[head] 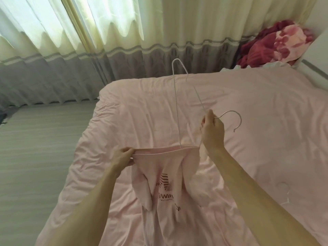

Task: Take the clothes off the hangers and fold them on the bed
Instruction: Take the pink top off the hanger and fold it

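A pale pink T-shirt [165,183] with dark red print hangs in the air over the bed [257,112]. My left hand [124,157] grips its neck opening and stretches it to the left. A thin white wire hanger [176,110] sticks up out of the neck, most of its frame free above the fabric and one end still inside the collar. My right hand [212,128] pinches the hanger just below its hook, which curls out to the right. The shirt's lower part drops out of view at the bottom.
The bed is covered with a wrinkled pink sheet. A red and pink flowered blanket [276,43] is bunched at its far right corner. Cream and grey curtains [106,41] hang behind. Grey striped floor [39,142] lies to the left of the bed.
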`<state>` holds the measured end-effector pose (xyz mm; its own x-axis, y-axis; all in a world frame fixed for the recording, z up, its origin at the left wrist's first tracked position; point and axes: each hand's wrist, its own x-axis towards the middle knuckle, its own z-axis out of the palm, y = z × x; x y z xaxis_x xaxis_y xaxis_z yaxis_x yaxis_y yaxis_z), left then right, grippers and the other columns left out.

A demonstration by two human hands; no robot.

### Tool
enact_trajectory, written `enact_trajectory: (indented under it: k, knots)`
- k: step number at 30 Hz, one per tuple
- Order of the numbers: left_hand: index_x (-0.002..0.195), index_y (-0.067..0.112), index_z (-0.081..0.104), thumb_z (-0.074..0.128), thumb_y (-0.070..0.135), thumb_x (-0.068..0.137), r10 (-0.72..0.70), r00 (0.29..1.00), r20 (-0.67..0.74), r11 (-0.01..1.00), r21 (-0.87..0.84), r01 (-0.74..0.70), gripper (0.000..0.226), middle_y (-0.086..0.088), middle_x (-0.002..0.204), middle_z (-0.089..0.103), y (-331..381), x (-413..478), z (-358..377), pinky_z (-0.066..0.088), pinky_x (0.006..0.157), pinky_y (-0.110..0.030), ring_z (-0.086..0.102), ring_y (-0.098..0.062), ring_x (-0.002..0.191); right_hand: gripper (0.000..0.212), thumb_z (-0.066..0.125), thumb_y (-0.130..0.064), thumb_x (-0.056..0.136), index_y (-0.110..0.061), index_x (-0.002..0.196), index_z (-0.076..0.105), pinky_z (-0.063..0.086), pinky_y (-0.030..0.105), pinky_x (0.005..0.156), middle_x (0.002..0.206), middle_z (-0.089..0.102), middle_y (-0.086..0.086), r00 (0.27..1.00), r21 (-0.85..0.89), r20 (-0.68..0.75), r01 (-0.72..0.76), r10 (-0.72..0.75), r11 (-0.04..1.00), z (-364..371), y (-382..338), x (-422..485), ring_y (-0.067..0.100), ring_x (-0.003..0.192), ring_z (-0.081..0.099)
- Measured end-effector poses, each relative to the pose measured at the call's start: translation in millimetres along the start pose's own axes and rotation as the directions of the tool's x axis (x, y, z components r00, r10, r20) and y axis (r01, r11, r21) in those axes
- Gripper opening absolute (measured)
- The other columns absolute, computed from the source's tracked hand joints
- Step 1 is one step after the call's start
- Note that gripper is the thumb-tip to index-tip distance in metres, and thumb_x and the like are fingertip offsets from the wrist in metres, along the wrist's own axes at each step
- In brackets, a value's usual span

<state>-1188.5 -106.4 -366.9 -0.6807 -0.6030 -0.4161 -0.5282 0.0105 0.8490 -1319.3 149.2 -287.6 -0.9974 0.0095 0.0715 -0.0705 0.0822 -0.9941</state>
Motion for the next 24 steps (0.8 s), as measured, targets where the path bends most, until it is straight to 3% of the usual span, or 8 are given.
enact_trajectory:
  k: [4, 9, 11, 13, 17, 20, 24]
  knots:
    - [0.083, 0.017, 0.071, 0.053, 0.011, 0.092, 0.126, 0.985, 0.118, 0.977, 0.159, -0.144, 0.02, -0.002, 0.072, 0.061, 24, -10, 47, 0.052, 0.058, -0.028, 0.056, -0.016, 0.065, 0.041, 0.038, -0.035, 0.107, -0.017, 0.076, 0.059, 0.042, 0.022, 0.063, 0.062, 0.051, -0.007, 0.988, 0.164, -0.06, -0.129, 0.14, 0.978, 6, 5, 9, 0.005, 0.057, 0.049]
    - [0.084, 0.027, 0.072, 0.058, 0.035, 0.085, 0.181, 0.924, 0.336, 0.892, 0.339, -0.298, 0.016, 0.007, 0.083, 0.07, 29, -23, 90, 0.046, 0.065, -0.025, 0.063, -0.011, 0.077, 0.033, 0.041, -0.033, 0.103, -0.021, 0.082, 0.063, 0.044, 0.03, 0.077, 0.071, 0.06, -0.005, 0.928, 0.313, -0.304, -0.119, 0.218, 0.942, -8, 10, 15, 0.012, 0.072, 0.057]
    - [0.084, 0.028, 0.071, 0.054, 0.031, 0.087, 0.185, 0.912, 0.365, 0.83, 0.438, -0.344, 0.017, 0.009, 0.087, 0.07, 23, -24, 98, 0.047, 0.069, -0.027, 0.063, -0.011, 0.082, 0.031, 0.041, -0.031, 0.104, -0.019, 0.084, 0.061, 0.043, 0.027, 0.075, 0.072, 0.06, -0.002, 0.873, 0.457, -0.393, -0.086, 0.288, 0.885, -24, 8, 17, 0.013, 0.074, 0.06]
    - [0.08, 0.026, 0.07, 0.052, 0.024, 0.089, 0.165, 0.914, 0.371, 0.813, 0.473, -0.339, 0.019, 0.009, 0.084, 0.067, 15, -24, 105, 0.046, 0.068, -0.027, 0.061, -0.01, 0.079, 0.029, 0.039, -0.028, 0.105, -0.018, 0.084, 0.057, 0.042, 0.026, 0.072, 0.071, 0.059, -0.002, 0.824, 0.493, -0.483, -0.024, 0.297, 0.869, -45, 9, 23, 0.014, 0.073, 0.062]
    - [0.079, 0.024, 0.068, 0.052, 0.023, 0.091, 0.118, 0.928, 0.352, 0.8, 0.52, -0.299, 0.021, 0.004, 0.082, 0.067, 3, -26, 116, 0.049, 0.067, -0.028, 0.062, -0.013, 0.076, 0.024, 0.037, -0.02, 0.103, -0.018, 0.083, 0.049, 0.042, 0.028, 0.066, 0.07, 0.055, -0.002, 0.771, 0.419, -0.592, 0.046, 0.235, 0.907, -90, 22, 32, 0.012, 0.064, 0.064]
    - [0.085, 0.021, 0.069, 0.052, 0.027, 0.093, 0.096, 0.921, 0.378, 0.779, 0.548, -0.306, 0.019, 0.003, 0.083, 0.068, -2, -32, 135, 0.049, 0.068, -0.029, 0.063, -0.014, 0.077, 0.018, 0.034, -0.021, 0.103, -0.024, 0.086, 0.041, 0.045, 0.034, 0.067, 0.078, 0.061, -0.002, 0.748, 0.239, -0.655, 0.07, 0.107, 0.969, -127, 38, 30, 0.014, 0.067, 0.067]
    - [0.098, 0.021, 0.067, 0.05, 0.033, 0.096, 0.068, 0.902, 0.426, 0.737, 0.588, -0.333, 0.021, 0.006, 0.092, 0.067, -5, -46, 168, 0.044, 0.065, -0.025, 0.059, -0.008, 0.079, 0.009, 0.035, -0.025, 0.106, -0.023, 0.1, 0.04, 0.054, 0.037, 0.066, 0.09, 0.068, 0.001, 0.858, -0.102, -0.511, -0.005, -0.049, 0.995, -189, 80, 12, 0.015, 0.067, 0.07]
